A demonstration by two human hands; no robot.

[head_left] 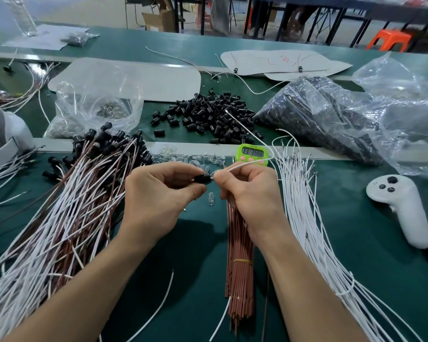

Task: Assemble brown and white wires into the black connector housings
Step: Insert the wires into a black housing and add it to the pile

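Left hand pinched a black connector housing; right hand pinched a white wire, its tip pointing leftward, touching the housing's opening.

Both bare forearms come up from the lower edge and converge toward the middle, backs of the hands to the camera. The left hand curls its fingers, thumb and forefinger pinching a housing. The right hand, just beside it, pinches a wire between thumb and forefinger, other fingers curled under.
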